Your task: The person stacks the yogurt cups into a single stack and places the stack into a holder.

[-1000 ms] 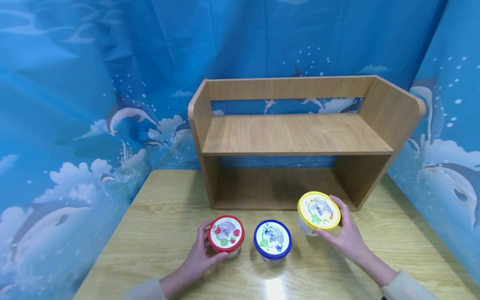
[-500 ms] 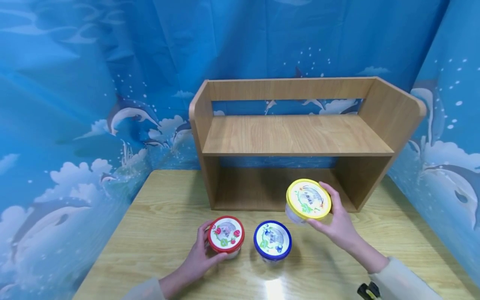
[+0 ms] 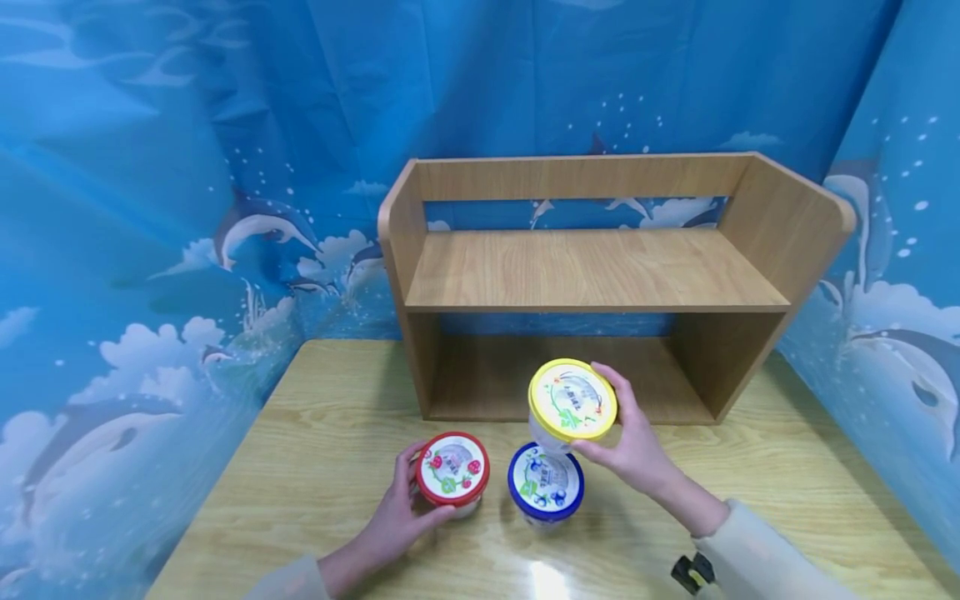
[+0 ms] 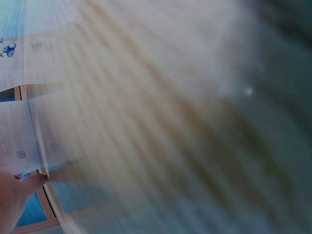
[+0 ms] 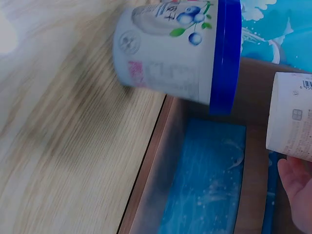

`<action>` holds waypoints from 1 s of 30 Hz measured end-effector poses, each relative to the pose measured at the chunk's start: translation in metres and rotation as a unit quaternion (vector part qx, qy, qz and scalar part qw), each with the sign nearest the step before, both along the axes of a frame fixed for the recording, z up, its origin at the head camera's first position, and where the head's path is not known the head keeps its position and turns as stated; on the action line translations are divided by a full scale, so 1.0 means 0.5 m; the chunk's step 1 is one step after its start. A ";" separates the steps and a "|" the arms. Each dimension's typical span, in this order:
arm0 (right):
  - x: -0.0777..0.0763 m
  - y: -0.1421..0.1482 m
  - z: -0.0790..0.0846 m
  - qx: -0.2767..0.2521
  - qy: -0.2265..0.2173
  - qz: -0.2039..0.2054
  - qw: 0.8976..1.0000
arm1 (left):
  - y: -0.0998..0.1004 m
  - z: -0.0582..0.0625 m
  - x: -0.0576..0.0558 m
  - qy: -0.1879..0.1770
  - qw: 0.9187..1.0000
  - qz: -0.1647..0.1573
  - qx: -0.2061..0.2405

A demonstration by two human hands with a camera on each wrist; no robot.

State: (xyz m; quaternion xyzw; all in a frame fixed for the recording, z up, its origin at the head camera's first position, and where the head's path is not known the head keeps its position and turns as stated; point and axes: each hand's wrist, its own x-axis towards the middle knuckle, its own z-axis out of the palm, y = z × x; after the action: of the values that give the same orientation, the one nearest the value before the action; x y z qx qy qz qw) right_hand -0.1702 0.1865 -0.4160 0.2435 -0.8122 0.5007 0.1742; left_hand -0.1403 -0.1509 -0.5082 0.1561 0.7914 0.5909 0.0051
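Since a second ago the right hand (image 3: 637,450) has carried the yellow-lidded tub (image 3: 572,400) up off the desk (image 3: 315,433) and across toward the person's left; it now hangs in the air just above and behind the blue-lidded tub (image 3: 545,485), partly overlapping it in the head view. Fingers and thumb of that hand curl round the tub's side, just under the lid. The right wrist view shows the blue-lidded tub (image 5: 180,51) close in front of the hand, with the white side of the held tub (image 5: 291,117) at the frame's edge.

Meanwhile the left hand (image 3: 397,517) has not moved: it wraps round the red-lidded tub (image 3: 452,469), which stands on the desk just beside the blue one. The left wrist view is too blurred to add anything.

Beyond both hands stands a wooden shelf (image 3: 592,267), its two levels bare, against a blue dolphin-print backdrop (image 3: 187,167).
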 end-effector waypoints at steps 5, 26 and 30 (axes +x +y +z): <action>-0.007 -0.031 0.000 0.003 -0.019 0.023 1.000 | -0.001 -0.001 -0.001 0.005 1.000 -0.004 -0.005; -0.024 -0.140 -0.009 0.008 -0.065 0.090 0.994 | 0.001 0.007 0.001 -0.013 1.000 -0.002 0.011; -0.023 -0.155 -0.011 0.012 -0.074 0.103 0.992 | -0.001 0.005 -0.001 -0.010 1.000 -0.006 0.010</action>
State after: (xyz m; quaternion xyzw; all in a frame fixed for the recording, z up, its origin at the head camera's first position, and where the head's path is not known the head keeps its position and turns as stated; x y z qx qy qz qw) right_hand -0.1816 0.1091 -0.4213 0.2902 -0.7994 0.5229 0.0577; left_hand -0.1407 -0.1513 -0.5059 0.1549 0.7842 0.6007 0.0151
